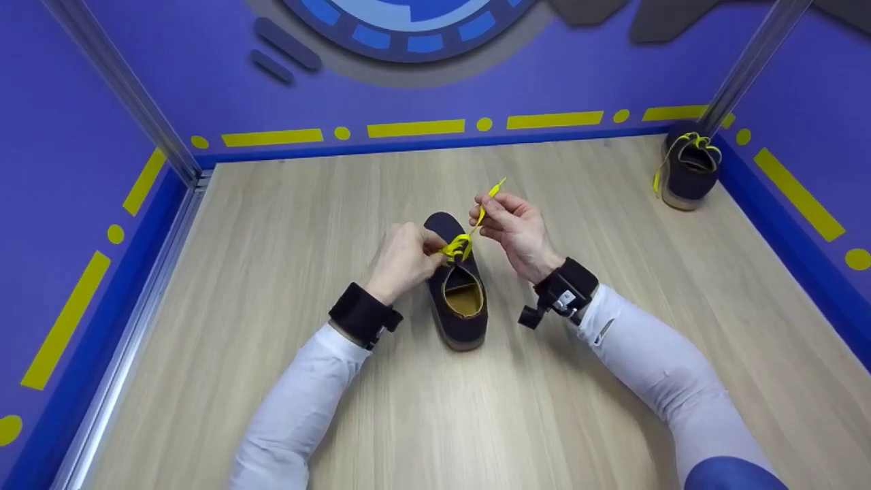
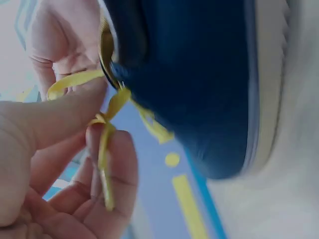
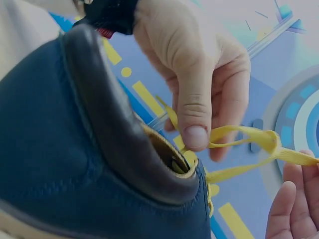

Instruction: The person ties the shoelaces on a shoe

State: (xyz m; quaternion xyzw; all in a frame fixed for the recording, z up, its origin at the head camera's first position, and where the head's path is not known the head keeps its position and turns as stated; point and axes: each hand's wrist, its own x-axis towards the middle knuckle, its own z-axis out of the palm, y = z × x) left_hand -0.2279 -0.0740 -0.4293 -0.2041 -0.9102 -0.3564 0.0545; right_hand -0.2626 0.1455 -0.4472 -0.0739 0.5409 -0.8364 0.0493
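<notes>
A dark low-cut shoe (image 1: 463, 333) with a tan sole stands upright on the table, toe pointing away from me. Over its tongue, my left hand (image 1: 401, 262) pinches a loop of the yellow shoelace (image 1: 461, 246) between thumb and forefinger. To the right and a little higher, my right hand (image 1: 515, 228) pinches the other length of lace, its tip sticking up past the fingers. The right wrist view shows the lace (image 3: 244, 172) stretched between both hands, with a loop by the left thumb. In the left wrist view a short lace end (image 2: 105, 184) hangs across the fingers.
A second dark shoe (image 1: 687, 180) with a yellow lace stands at the table's far right corner, by the wall. Blue-purple panels (image 1: 435, 102) with yellow marks border the wooden table (image 1: 306, 204) at the back and sides. Black straps (image 1: 364, 316) circle both wrists.
</notes>
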